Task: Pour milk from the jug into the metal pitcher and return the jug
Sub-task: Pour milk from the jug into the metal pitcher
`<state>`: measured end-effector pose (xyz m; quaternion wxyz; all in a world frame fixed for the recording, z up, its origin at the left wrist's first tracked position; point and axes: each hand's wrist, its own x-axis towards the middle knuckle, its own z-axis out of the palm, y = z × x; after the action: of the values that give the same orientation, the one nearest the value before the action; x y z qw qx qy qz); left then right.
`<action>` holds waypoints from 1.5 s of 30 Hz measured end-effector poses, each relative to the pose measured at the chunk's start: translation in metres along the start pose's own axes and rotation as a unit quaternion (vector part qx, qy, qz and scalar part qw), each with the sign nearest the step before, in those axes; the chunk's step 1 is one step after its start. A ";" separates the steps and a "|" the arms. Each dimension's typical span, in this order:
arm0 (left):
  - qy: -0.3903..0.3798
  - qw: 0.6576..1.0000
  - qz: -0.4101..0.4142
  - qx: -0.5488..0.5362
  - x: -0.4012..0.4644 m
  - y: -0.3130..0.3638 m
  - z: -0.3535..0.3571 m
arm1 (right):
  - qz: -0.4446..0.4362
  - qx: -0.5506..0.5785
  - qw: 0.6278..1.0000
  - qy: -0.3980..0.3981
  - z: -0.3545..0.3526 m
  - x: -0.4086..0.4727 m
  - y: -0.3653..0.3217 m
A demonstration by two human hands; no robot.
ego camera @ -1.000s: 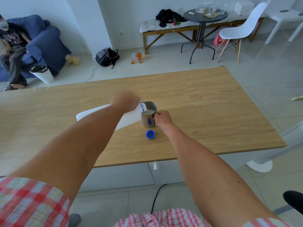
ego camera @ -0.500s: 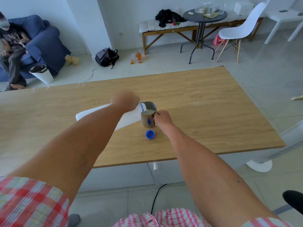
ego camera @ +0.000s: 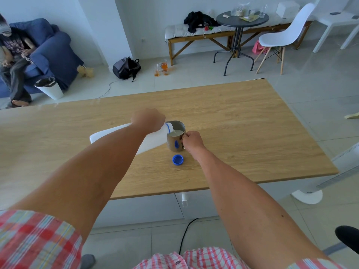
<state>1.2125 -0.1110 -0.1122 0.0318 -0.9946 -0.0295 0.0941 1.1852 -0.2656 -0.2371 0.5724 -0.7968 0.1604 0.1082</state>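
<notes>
My left hand grips one smooth white plastic jug, tipped nearly flat, its blue-ringed neck over the rim of one cylindrical metal pitcher mid-table. Milk lies pale inside. My right hand, at the pitcher's 3 o'clock, pinches its handle. One round blue cap lies at 6 o'clock on the wood-grained table.

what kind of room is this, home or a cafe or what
Most likely a lived-in home living room, not a cafe: a blue armchair with a person sitting in it, a cushioned wooden bench by the wall, and a backpack on the tiled floor behind the wooden table.
</notes>
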 end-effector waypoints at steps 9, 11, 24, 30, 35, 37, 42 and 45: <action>0.000 1.000 -0.001 0.004 -0.001 0.000 -0.001 | 0.014 0.002 1.000 0.004 0.002 0.002 0.001; -0.001 1.000 0.000 0.004 -0.001 0.001 -0.001 | 0.016 0.002 1.000 0.003 0.002 0.001 0.000; 0.000 1.000 0.007 0.003 -0.002 0.000 -0.002 | 0.011 -0.004 1.000 -0.002 0.001 0.002 0.001; -0.003 1.000 0.010 0.012 -0.003 0.002 -0.004 | 0.011 -0.005 1.000 -0.003 0.001 0.003 0.001; -0.004 1.000 0.007 0.010 -0.003 0.001 -0.003 | 0.010 0.001 1.000 -0.001 0.002 0.004 0.002; -0.003 1.000 0.008 0.010 -0.003 0.001 -0.003 | 0.011 0.002 1.000 -0.001 0.003 0.004 0.003; -0.002 1.000 0.005 0.006 -0.003 0.001 -0.003 | 0.011 -0.002 1.000 -0.002 0.002 0.004 0.002; -0.003 1.000 0.002 0.002 -0.003 0.002 -0.003 | 0.011 0.000 1.000 -0.002 0.003 0.004 0.002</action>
<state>1.2103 -0.1131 -0.1086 0.0336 -0.9943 -0.0274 0.0970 1.1882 -0.2641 -0.2412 0.5717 -0.7948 0.1678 0.1156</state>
